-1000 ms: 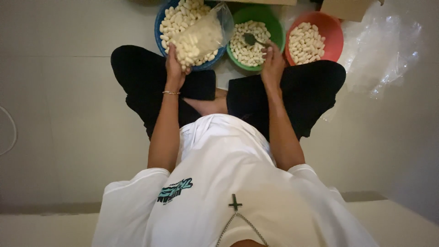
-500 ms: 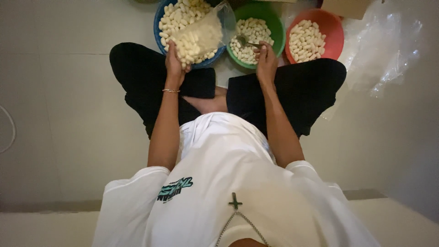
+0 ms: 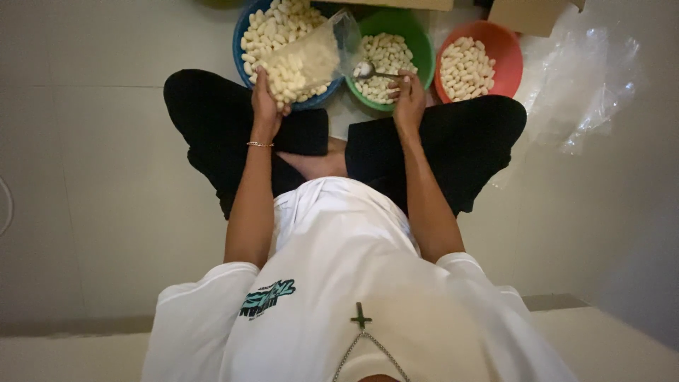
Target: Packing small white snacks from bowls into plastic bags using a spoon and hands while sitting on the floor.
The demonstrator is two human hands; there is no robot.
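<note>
I sit cross-legged on a pale floor. My left hand (image 3: 265, 102) grips a clear plastic bag (image 3: 308, 58) partly filled with small white oblong pieces, tilted over the blue bowl (image 3: 240, 35). My right hand (image 3: 409, 95) holds a metal spoon (image 3: 371, 71) with a few white pieces in its bowl, lifted over the green bowl (image 3: 423, 39) and pointing toward the bag's open mouth. All three bowls hold the same white pieces.
A red bowl (image 3: 511, 49) of white pieces stands to the right of the green one. Crumpled clear plastic (image 3: 590, 78) lies at the far right. Cardboard boxes (image 3: 527, 13) sit behind the bowls. My black-trousered knees flank both hands.
My right hand has scooped the spoon out of the green bowl and carried it left toward the bag. The left hand and bag have held nearly still.
</note>
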